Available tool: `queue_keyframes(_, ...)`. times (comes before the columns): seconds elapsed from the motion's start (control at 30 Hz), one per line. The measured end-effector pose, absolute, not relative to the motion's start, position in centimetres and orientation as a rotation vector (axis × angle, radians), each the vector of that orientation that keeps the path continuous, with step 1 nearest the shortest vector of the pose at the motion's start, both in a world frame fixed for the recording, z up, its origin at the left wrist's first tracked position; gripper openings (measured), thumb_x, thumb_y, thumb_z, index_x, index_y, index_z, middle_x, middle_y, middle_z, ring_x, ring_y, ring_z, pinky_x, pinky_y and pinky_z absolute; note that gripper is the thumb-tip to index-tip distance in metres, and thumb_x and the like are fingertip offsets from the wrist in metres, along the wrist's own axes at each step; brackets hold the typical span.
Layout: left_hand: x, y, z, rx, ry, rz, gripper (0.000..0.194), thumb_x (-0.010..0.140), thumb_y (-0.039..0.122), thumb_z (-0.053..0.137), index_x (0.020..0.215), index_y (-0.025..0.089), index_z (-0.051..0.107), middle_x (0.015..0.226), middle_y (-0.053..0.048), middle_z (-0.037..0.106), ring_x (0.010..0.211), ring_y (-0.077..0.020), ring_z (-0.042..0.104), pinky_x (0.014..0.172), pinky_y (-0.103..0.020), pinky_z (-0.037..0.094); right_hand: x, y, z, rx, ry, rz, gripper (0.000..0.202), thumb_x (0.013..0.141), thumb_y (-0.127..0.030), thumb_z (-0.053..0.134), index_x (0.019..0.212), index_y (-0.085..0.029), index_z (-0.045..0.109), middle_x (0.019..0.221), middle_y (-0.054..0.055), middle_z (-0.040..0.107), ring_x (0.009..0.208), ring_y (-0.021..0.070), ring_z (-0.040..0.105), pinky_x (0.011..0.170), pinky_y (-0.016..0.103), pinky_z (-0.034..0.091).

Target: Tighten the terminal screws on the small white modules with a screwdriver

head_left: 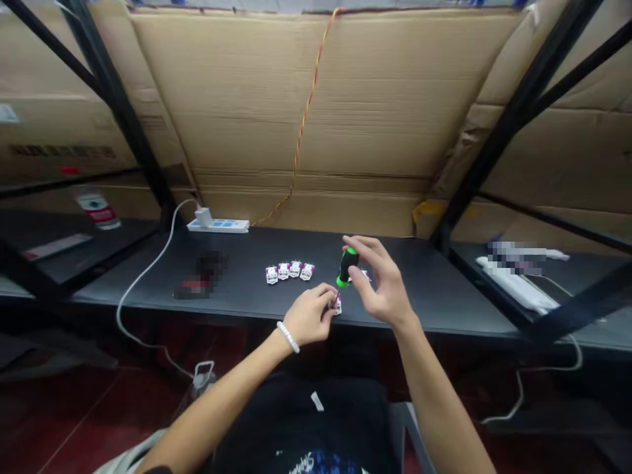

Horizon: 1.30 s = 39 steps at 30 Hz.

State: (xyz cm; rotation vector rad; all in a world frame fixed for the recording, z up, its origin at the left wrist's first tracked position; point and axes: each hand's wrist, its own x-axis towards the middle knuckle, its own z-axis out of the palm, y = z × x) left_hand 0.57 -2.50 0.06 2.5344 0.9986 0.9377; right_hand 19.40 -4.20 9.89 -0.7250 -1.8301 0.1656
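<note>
Your right grip [379, 284] held the driver [349, 264], left grip [310, 313] the part [338, 305] — seemingly light, stiff, best pinched edgewise.

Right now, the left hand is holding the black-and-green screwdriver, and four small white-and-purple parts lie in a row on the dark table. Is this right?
Not the hand: the head view shows the right hand holding the screwdriver. Four small white-and-purple parts do lie in a row on the dark table.

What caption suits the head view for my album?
Right hand holding a screwdriver over a small white-and-purple part at the left hand.
</note>
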Motion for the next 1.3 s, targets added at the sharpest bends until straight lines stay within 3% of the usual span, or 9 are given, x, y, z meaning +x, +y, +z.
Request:
queue_keyframes(0.07, 0.69, -2.65, 0.08, 2.534, 1.031, 0.935, 0.016, 0.086, 0.008, 0.060, 0.093, 0.022, 0.058, 0.114, -0.007, 0.066, 0.097, -0.0231, 0.066, 0.088, -0.037, 0.055, 19.49, -4.29, 9.78, -0.672, -1.851, 0.278, 0.047, 0.102, -0.024, 0.059, 0.148, -0.031, 0.061, 0.137, 0.010, 0.068, 0.118, 0.0258, 0.071, 0.101, 0.044, 0.060)
queue_keyframes(0.27, 1.11, -2.87, -0.04, 2.525, 1.123, 0.934, 0.016, 0.084, 0.009, 0.060, 0.093, 0.022, 0.059, 0.110, -0.007, 0.065, 0.095, -0.0248, 0.066, 0.084, -0.037, 0.055, 19.30, -4.47, 10.06, -0.703, -1.842, 0.118, 0.037, 0.096, -0.028, 0.072, 0.132, -0.029, 0.072, 0.110, 0.007, 0.074, 0.091, 0.0199, 0.071, 0.081, 0.035, 0.063)
queue_keyframes(0.47, 1.27, -3.03, -0.03, 2.509, 1.124, 0.961, 0.016, 0.084, 0.009, 0.059, 0.095, 0.021, 0.060, 0.110, -0.007, 0.066, 0.093, -0.0239, 0.066, 0.085, -0.037, 0.055, 19.40, -4.42, 9.79, -0.633, -1.861, 0.303, 0.047, 0.102, -0.021, 0.059, 0.149, -0.030, 0.060, 0.134, 0.009, 0.072, 0.113, 0.0236, 0.073, 0.099, 0.042, 0.061)
queue_keyframes(0.63, 1.27, -3.08, -0.05, 2.505, 1.134, 0.974, 0.015, 0.084, 0.009, 0.059, 0.092, 0.022, 0.060, 0.110, -0.007, 0.066, 0.093, -0.0237, 0.066, 0.084, -0.037, 0.054, 19.31, -4.26, 9.93, -0.729, -1.815, 0.095, 0.038, 0.093, -0.031, 0.076, 0.132, -0.029, 0.073, 0.110, 0.007, 0.072, 0.092, 0.0209, 0.071, 0.082, 0.038, 0.063)
queue_keyframes(0.83, 1.37, -3.06, 0.10, 2.485, 1.109, 0.971, 0.015, 0.084, 0.008, 0.058, 0.092, 0.022, 0.060, 0.111, -0.007, 0.067, 0.094, -0.0234, 0.066, 0.085, -0.037, 0.055, 19.19, -4.10, 9.48, -0.689, -1.779, 0.298, 0.042, 0.103, -0.026, 0.058, 0.145, -0.030, 0.064, 0.133, 0.009, 0.071, 0.113, 0.0240, 0.074, 0.100, 0.044, 0.061)
queue_keyframes(1.0, 1.44, -3.05, 0.13, 2.473, 1.112, 0.979, 0.015, 0.085, 0.008, 0.059, 0.089, 0.022, 0.059, 0.111, -0.006, 0.067, 0.096, -0.0236, 0.067, 0.088, -0.037, 0.055, 19.10, -3.56, 9.53, -0.760, -1.754, 0.079, 0.040, 0.093, -0.033, 0.076, 0.133, -0.031, 0.073, 0.109, 0.007, 0.071, 0.090, 0.0218, 0.071, 0.084, 0.041, 0.064)
queue_keyframes(1.17, 1.34, -2.92, 0.03, 2.448, 1.076, 0.992, 0.017, 0.083, 0.006, 0.060, 0.090, 0.022, 0.059, 0.111, -0.007, 0.066, 0.098, -0.0229, 0.066, 0.090, -0.036, 0.056, 19.17, -3.64, 9.72, -0.665, -1.848, 0.247, 0.048, 0.105, -0.027, 0.054, 0.152, -0.031, 0.058, 0.135, 0.011, 0.069, 0.111, 0.0244, 0.073, 0.100, 0.046, 0.061)
queue_keyframes(1.3, 1.23, -2.89, 0.01, 2.455, 1.075, 0.999, 0.017, 0.083, 0.006, 0.060, 0.089, 0.022, 0.059, 0.110, -0.006, 0.066, 0.096, -0.0226, 0.065, 0.088, -0.036, 0.055, 19.14, -3.75, 9.85, -0.722, -1.814, 0.150, 0.037, 0.097, -0.032, 0.071, 0.135, -0.030, 0.071, 0.112, 0.007, 0.074, 0.093, 0.0218, 0.072, 0.086, 0.040, 0.064)
